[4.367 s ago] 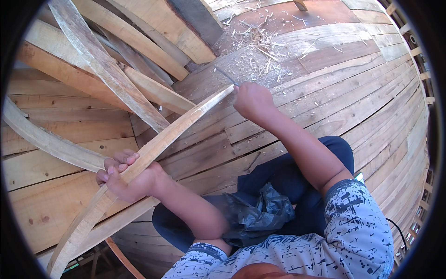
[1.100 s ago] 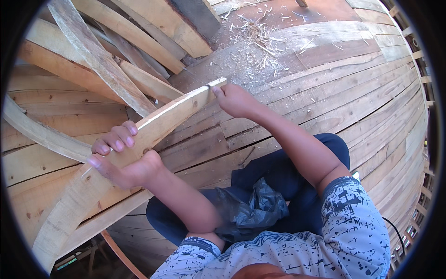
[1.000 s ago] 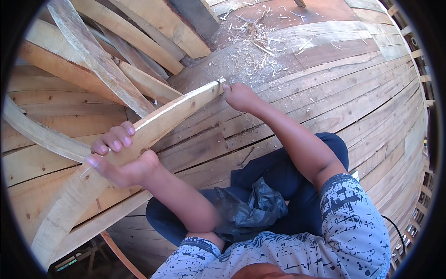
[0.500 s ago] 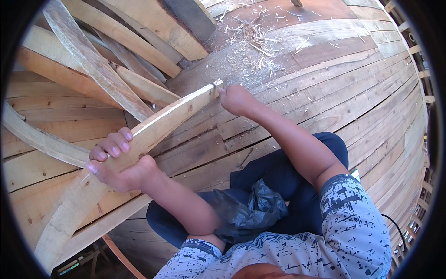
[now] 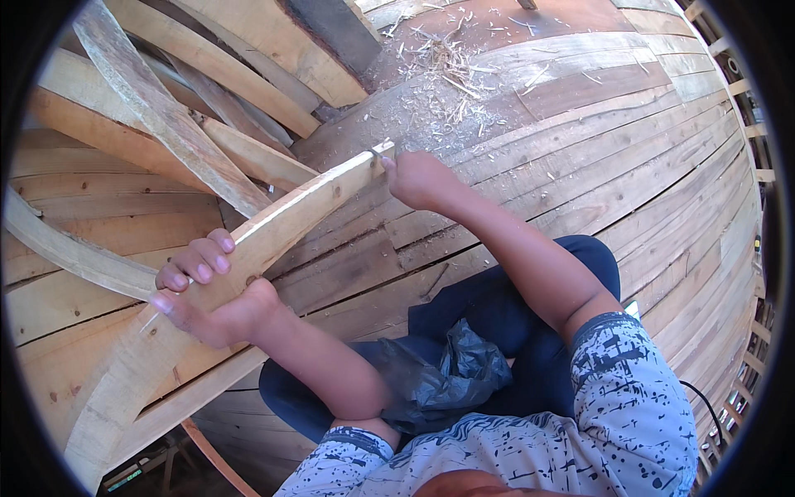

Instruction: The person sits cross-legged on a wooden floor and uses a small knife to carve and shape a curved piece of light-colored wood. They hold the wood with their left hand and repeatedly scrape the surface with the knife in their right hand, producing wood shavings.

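A long curved plank of pale wood runs from the lower left up to the middle. My left hand is wrapped round it, with the fingers over its upper edge and the thumb on the near side. At the plank's far end, my right hand is closed in a fist around something mostly hidden. A thin dark piece shows by its fingertips, lying across the plank's top edge; I cannot make out what it is. A crumpled dark plastic bag lies on my lap.
Wood shavings are scattered over the planked floor beyond the plank's end. Several rough beams lean at the upper left. A curved timber passes behind my left hand. A dark gap opens at the lower left.
My right hand has shifted slightly left along the plank's end, and the thin dark piece now shows across the top edge. My left hand keeps its grip.
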Action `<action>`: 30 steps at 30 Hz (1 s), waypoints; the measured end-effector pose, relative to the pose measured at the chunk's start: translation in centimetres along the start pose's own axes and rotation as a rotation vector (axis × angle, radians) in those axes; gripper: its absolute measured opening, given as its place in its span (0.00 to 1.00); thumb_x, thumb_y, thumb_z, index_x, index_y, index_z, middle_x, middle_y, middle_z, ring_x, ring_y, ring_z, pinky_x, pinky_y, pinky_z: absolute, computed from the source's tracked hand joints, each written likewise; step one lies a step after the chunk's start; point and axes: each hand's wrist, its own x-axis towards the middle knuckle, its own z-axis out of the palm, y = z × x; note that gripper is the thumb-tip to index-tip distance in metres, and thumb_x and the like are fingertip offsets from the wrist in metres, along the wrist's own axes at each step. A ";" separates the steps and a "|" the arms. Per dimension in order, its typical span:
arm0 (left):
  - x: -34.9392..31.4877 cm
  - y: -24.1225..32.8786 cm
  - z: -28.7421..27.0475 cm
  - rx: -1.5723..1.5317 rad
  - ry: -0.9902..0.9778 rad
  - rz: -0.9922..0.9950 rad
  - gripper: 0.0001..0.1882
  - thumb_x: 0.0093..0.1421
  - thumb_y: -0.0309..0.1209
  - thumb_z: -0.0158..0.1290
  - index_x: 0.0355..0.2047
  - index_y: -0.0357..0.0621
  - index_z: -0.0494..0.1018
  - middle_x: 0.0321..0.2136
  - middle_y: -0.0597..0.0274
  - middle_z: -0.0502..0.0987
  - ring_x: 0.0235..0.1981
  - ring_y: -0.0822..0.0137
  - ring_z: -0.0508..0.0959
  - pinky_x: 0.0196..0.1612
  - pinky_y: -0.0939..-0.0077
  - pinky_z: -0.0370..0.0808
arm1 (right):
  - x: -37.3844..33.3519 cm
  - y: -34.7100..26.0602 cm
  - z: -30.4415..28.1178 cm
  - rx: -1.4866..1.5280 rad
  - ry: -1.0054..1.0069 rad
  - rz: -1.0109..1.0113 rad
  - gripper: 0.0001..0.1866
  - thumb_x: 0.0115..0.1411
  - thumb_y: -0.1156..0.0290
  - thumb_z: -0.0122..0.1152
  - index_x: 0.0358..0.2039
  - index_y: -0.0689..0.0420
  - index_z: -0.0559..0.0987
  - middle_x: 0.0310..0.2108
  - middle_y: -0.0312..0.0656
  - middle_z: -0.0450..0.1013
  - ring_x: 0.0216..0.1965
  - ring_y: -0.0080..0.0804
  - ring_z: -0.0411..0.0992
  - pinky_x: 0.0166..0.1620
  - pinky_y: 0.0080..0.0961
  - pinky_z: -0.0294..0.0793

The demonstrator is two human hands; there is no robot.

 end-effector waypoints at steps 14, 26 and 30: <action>0.0 -0.1 0.3 0.008 -0.042 0.005 0.19 0.71 0.51 0.43 0.30 0.53 0.68 0.20 0.68 0.67 0.21 0.70 0.66 0.32 0.66 0.68 | 1.9 3.7 0.3 -0.036 0.054 0.199 0.24 0.70 0.54 0.45 0.42 0.62 0.81 0.42 0.57 0.79 0.47 0.55 0.77 0.50 0.48 0.75; -0.3 0.1 0.6 0.026 -0.037 0.008 0.17 0.67 0.49 0.50 0.27 0.54 0.68 0.19 0.71 0.65 0.21 0.71 0.64 0.33 0.68 0.65 | 1.2 1.4 0.3 -0.019 0.041 0.091 0.28 0.71 0.53 0.40 0.40 0.66 0.81 0.40 0.62 0.78 0.45 0.62 0.76 0.51 0.51 0.73; -0.2 -0.1 0.2 -0.006 -0.019 -0.002 0.17 0.66 0.49 0.51 0.27 0.54 0.67 0.19 0.71 0.64 0.22 0.71 0.63 0.34 0.68 0.65 | 1.6 2.9 0.9 0.045 0.052 0.062 0.30 0.72 0.54 0.38 0.38 0.69 0.80 0.39 0.66 0.77 0.44 0.64 0.75 0.52 0.53 0.72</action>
